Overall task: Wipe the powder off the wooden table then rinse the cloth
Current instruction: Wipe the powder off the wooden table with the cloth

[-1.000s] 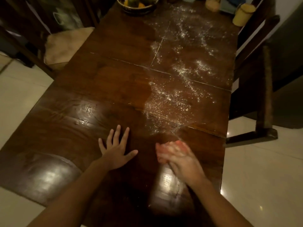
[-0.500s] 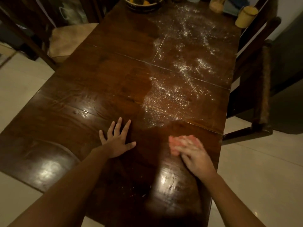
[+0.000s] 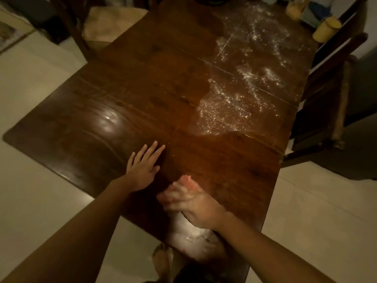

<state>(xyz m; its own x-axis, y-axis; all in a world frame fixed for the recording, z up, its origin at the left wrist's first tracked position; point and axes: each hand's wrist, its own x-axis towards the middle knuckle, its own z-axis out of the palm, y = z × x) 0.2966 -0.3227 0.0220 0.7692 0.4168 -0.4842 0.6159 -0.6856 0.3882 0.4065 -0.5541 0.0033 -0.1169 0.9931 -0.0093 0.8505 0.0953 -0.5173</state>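
1. The right hand (image 3: 195,203) has swept back toward the near edge of the desk (image 3: 106,123); half a second ago it was further out and to the right, just short of the powder line. It looks blurred, so I judge it mid-stroke.
2. That hand is closed over the pink cloth (image 3: 188,183), fingers curled and pressing it down on the wood; only a pink lump shows past the knuckles.
3. The left hand (image 3: 143,165) lies flat with its fingers spread, palm down, just beside the right one, as it did a second ago. It holds nothing and seems to brace the person.
4. The near stretch of the desk is dark and shiny, which I take as already wiped.
5. The powder (image 3: 244,86) still covers the far right part, from the middle seam up toward the yellow jar (image 3: 327,29) at the far corner. Its near edge ends in a clean line well ahead of the cloth.
6. So the wiping is perhaps half done. The next strokes must reach much further out, and the rinse has not begun.
7. Powder dragged to the near edge could fall to the floor (image 3: 306,221).
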